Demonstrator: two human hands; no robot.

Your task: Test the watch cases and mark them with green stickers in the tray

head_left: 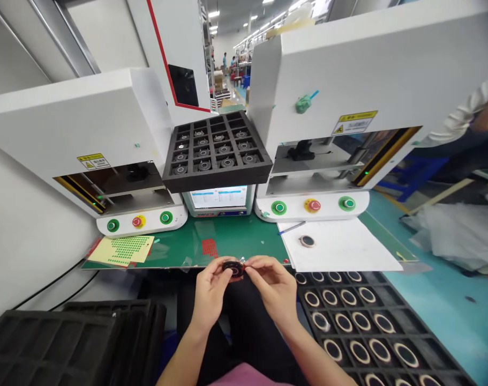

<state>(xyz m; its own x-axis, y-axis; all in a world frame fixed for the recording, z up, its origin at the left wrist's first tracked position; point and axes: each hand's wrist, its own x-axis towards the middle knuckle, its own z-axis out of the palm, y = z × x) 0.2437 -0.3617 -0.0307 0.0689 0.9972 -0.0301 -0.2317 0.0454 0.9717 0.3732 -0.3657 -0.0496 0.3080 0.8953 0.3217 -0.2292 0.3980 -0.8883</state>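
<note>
Black round part (232,266), its face ringed, is held over the lap, just off the front edge of the green bench mat (179,249). Left hand (210,289) grips it between thumb and fingers; right hand (275,287) pinches at its right edge, where a reddish-orange patch shows. Whether that patch is film or part of the piece cannot be determined.

Progress, by judgement: one piece is in work and the batch is partway. On the right, the disc tray (406,320) holds many pale-rimmed discs (360,352), with bare cells along its outer side. One more disc (307,241) lies on the white paper (344,254), near a blue pen (291,228). Ahead, the foam tray (223,180) carries round black units (204,165) in its nearer rows; several far cells are unfilled. Which tray feeds which cannot be confirmed.

Clearances: bare mat lies between the yellow sticker sheet (125,251) and the paper, interrupted by a red sticker sheet (209,248). The foam tray's front overhangs the monitor (219,199), between the left press (87,118) and right press (328,64); side room there is tight. Both press bays face the bench unobstructed. Stacked trays (46,343) limit the lower left.
</note>
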